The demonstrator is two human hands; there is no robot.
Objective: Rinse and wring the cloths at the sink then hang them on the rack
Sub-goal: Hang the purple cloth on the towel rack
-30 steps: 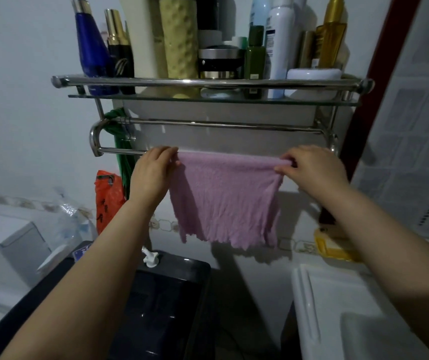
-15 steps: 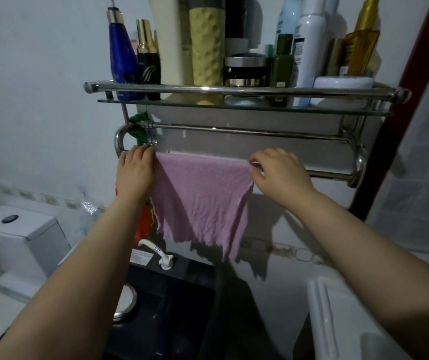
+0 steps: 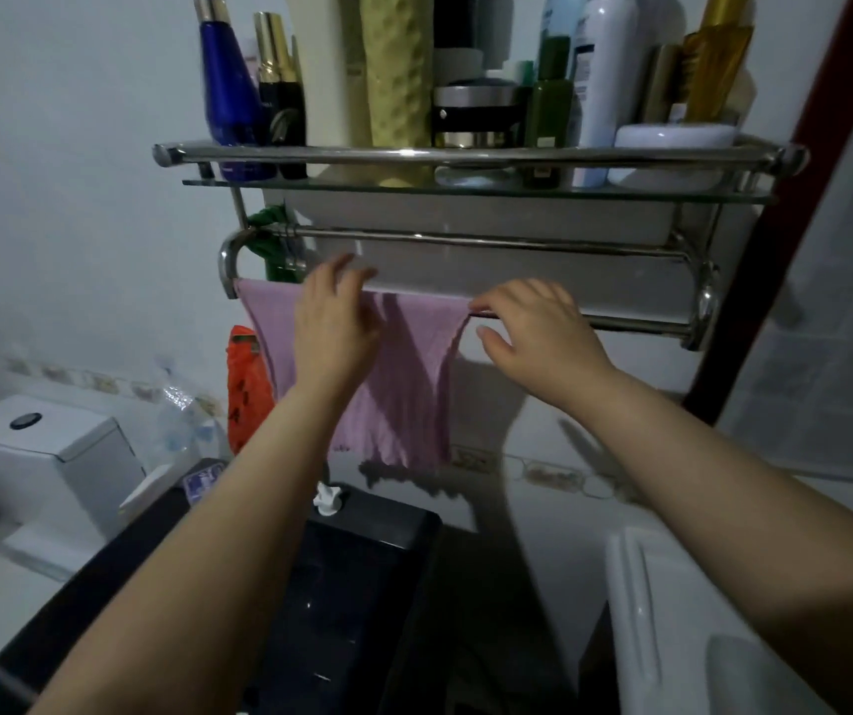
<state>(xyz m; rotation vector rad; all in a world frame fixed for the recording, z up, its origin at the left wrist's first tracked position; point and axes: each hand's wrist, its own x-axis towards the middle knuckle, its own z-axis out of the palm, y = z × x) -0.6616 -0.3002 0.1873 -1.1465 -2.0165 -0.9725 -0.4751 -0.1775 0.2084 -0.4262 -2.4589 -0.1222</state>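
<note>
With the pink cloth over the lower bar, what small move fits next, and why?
Probably the right hand should draw the pink cloth's right edge further along the lower bar. The cloth hangs bunched in folds near the bar's left end, the bar to its right is bare, and the left hand rests against the cloth.

A single wide-angle camera sits on the person's head. It faces forward at the wall rack (image 3: 465, 234), close up, with both forearms reaching in from below.
</note>
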